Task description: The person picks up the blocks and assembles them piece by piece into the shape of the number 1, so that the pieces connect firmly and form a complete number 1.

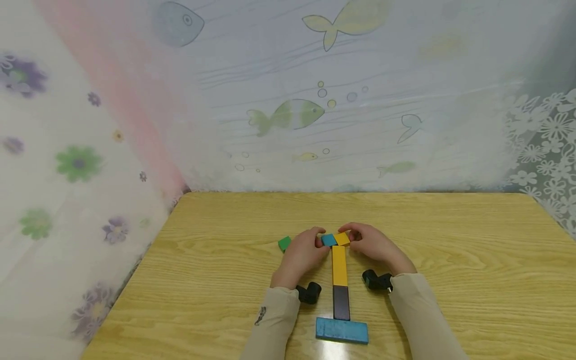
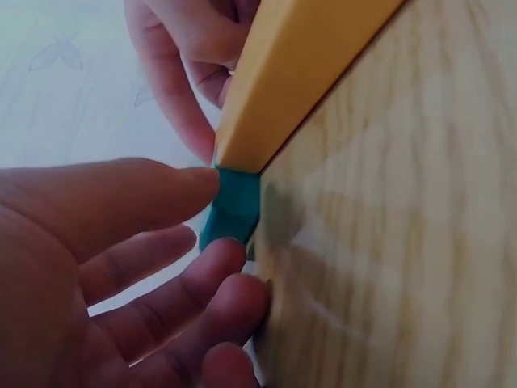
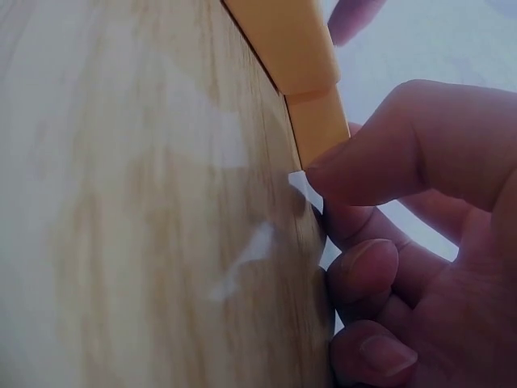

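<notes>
At the far end of a line of blocks, my left hand [image 1: 305, 254] pinches a small blue block [image 1: 328, 240] between thumb and fingers. My right hand [image 1: 372, 242] pinches a small yellow block [image 1: 342, 239] beside it. These two blocks sit side by side, tilted, at the top of a long yellow block [image 1: 339, 265]. The left wrist view has the thumb on the blue block [image 2: 234, 198] by the long block's end. In the right wrist view, thumb and index finger hold the outer end of the small yellow block [image 3: 317, 121].
Below the long yellow block lie a dark purple block [image 1: 341, 302] and, crosswise, a long blue block [image 1: 342, 330]. A green block [image 1: 284, 244] lies left of my left hand, partly hidden. Everything rests on a wooden table [image 1: 216, 280] before a patterned curtain [image 1: 279, 165].
</notes>
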A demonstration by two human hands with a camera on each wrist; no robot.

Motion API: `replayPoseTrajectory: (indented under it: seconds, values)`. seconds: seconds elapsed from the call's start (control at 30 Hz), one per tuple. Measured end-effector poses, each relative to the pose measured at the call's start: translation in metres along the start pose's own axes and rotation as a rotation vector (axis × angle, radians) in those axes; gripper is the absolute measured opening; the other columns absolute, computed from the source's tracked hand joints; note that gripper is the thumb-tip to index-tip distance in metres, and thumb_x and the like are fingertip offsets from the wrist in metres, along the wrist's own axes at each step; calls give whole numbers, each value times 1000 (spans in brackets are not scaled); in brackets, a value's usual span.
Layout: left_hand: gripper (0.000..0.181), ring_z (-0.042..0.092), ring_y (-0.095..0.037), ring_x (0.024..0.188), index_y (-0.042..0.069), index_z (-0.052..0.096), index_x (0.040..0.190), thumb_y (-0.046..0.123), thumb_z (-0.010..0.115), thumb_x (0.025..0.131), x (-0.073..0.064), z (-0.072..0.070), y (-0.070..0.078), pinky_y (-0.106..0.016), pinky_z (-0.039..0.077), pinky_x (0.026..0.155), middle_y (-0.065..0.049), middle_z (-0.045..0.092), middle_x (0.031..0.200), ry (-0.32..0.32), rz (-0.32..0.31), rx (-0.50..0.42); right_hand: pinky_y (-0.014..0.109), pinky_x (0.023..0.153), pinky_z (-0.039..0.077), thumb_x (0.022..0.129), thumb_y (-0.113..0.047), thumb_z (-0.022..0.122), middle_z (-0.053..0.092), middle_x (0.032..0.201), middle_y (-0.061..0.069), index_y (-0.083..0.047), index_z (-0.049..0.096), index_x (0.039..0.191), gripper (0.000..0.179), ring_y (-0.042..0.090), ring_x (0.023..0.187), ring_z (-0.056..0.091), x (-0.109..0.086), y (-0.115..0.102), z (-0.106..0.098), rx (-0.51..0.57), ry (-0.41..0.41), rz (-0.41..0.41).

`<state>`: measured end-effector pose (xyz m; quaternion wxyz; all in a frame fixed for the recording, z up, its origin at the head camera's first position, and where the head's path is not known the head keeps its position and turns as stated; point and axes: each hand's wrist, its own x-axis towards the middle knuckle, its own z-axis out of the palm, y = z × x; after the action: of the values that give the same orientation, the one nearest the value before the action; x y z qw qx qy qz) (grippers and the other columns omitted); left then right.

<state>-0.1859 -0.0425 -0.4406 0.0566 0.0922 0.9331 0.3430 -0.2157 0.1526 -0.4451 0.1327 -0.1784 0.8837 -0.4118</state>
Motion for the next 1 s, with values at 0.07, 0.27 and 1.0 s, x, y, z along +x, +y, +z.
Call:
replayPoseTrajectory:
  seconds: [0.07, 0.27, 1.0]
  values:
    - [43, 45, -12, 60, 16, 49, 125, 25, 61, 84, -1, -2, -1, -27, 37, 56, 5, 51, 74, -10, 3, -25, 32, 62, 33, 79, 3, 51, 48, 84, 7, -8, 53, 117, 40, 20, 72, 42, 0, 0, 1, 2, -3, -3]
    - [41, 49, -12, 65, 16, 49, 125, 30, 57, 87, -2, -13, -6, -27, 41, 59, 6, 54, 82, -22, 10, -89, 33, 63, 34, 79, 2, 50, 49, 85, 6, -9, 53, 118, 40, 19, 73, 42, 1, 0, 2, -8, -3, -4]
    - [37, 52, -15, 55, 16, 55, 119, 38, 52, 89, -9, -49, -40, -31, 42, 53, 2, 57, 82, 39, -71, -80, 33, 64, 33, 82, 1, 48, 48, 85, 5, -9, 54, 117, 37, 19, 75, 42, 0, 1, 1, -30, 2, -5]
